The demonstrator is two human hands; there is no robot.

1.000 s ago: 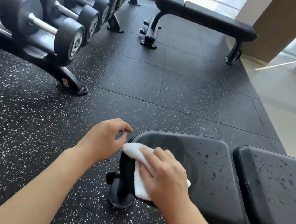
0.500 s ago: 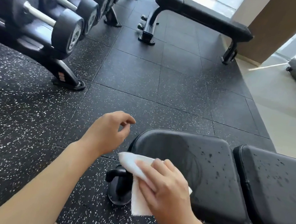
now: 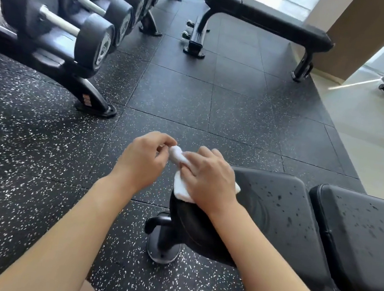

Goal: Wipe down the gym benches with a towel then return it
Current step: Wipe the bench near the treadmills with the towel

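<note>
Gathering the towel [image 3: 181, 188] off the near bench pad [image 3: 281, 218], the left hand [image 3: 143, 161] now pinches its corner; the right hand [image 3: 209, 174] grips it, suggesting refolding.

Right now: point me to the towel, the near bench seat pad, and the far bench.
towel [image 3: 181, 190], head view, white fold below the right hand.
near bench seat pad [image 3: 283, 206], head view, wet top surface.
far bench [image 3: 278, 20], head view, long pad top.

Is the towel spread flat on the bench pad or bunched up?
Bunched. The towel is crumpled under the right hand at the pad's end, one twisted corner pinched by the left hand.
</note>
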